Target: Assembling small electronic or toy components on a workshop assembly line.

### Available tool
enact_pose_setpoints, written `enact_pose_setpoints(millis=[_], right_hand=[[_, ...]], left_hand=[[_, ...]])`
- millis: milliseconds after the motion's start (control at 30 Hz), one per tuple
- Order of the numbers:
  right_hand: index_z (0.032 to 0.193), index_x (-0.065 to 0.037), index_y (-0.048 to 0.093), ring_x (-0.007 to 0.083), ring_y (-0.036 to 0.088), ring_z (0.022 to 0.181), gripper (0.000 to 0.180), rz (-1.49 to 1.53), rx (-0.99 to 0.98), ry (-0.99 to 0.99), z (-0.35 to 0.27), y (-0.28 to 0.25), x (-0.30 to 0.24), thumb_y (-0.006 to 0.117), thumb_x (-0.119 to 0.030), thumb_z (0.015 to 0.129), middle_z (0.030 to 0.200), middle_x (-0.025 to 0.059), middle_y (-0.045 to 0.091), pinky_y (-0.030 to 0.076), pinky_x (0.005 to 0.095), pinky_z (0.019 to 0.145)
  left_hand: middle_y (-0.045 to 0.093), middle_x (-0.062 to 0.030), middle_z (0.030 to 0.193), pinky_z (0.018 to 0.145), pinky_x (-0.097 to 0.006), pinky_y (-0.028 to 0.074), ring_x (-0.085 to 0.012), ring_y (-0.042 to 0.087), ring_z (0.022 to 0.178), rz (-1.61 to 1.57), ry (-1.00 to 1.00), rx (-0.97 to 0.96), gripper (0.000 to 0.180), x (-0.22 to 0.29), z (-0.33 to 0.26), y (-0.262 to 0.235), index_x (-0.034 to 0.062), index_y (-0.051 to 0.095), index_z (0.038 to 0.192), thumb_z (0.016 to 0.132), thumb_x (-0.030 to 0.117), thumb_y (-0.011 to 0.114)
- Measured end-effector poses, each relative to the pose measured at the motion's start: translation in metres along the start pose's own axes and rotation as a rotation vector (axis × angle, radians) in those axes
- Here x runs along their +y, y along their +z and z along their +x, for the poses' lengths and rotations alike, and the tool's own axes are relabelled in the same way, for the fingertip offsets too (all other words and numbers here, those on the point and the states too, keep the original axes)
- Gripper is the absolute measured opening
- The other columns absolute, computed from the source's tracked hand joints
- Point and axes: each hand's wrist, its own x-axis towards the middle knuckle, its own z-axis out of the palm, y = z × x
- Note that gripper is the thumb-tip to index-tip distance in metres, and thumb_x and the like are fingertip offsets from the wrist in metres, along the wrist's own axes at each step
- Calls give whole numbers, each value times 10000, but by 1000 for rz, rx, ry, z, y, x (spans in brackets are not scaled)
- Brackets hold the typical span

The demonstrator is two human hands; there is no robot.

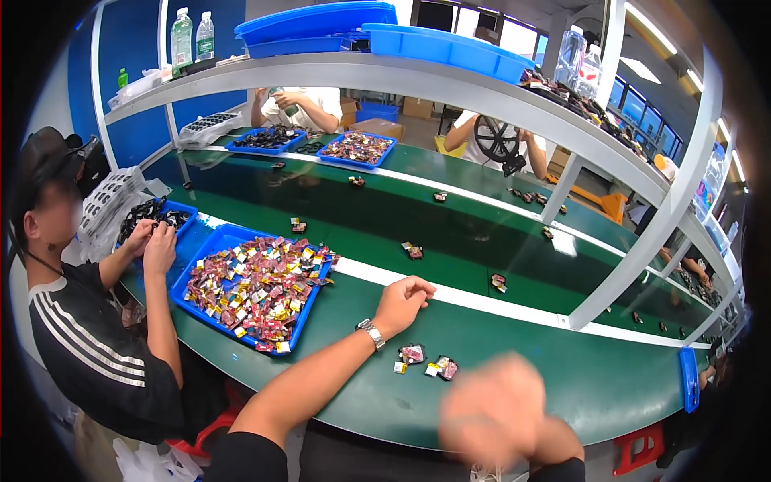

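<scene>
My left hand (403, 305), with a metal-band watch (370, 333) on its wrist, is over the green work surface by the white strip. Its fingers are curled together, and whatever may be inside them is hidden. Just below it lie two small reddish parts with black edges, one part (412, 354) and another part (445, 368), with white and yellow tags. My right hand (494, 410) is smeared by motion at the table's near edge, right of those parts; its fingers cannot be made out. Left of my forearm, a blue tray (186, 299) is heaped with similar tagged parts (253, 285).
Tagged parts, such as one (413, 251), are scattered along the dark green belt (353, 213). At left a co-worker (88, 337) handles black pieces over another blue tray (186, 210). Overhead runs a grey shelf (385, 71), braced by a slanted post (634, 249) at right.
</scene>
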Motion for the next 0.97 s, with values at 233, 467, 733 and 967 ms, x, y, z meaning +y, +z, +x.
enact_pose_setpoints(millis=[233, 467, 733, 967], right_hand=[[1020, 20, 626, 361, 601, 970, 408, -273, -107, 873, -70, 138, 251, 731, -299, 788, 1014, 194, 611, 499, 424, 846], [1063, 26, 598, 320, 613, 1003, 479, -256, -132, 1008, -71, 194, 268, 817, -203, 705, 1060, 179, 633, 503, 405, 882], [1270, -79, 539, 240, 587, 1025, 594, 355, -228, 671, -85, 95, 187, 781, -47, 729, 1108, 78, 651, 475, 343, 883], [1241, -69, 569, 216, 556, 1064, 472, 290, -45, 762, -111, 76, 160, 704, -21, 791, 1149, 108, 634, 489, 336, 879]], left_hand=[[667, -69, 964, 666, -248, 534, -120, 638, 829, -139, 4, 360, 102, 3, 26, 5, 10, 594, 967, 901, -16, 521], [651, -72, 962, 622, -225, 490, -102, 587, 760, -152, -11, 347, 116, 2, 25, 4, 24, 560, 1026, 915, 4, 536], [638, -88, 1004, 658, -267, 515, -146, 629, 780, -403, -213, -120, 352, 10, 20, -17, 2, 566, 1168, 1039, 296, 420], [626, -99, 1096, 746, -300, 539, -185, 647, 932, -414, -290, -431, 369, 21, 14, 8, 14, 513, 1285, 1038, 275, 428]])
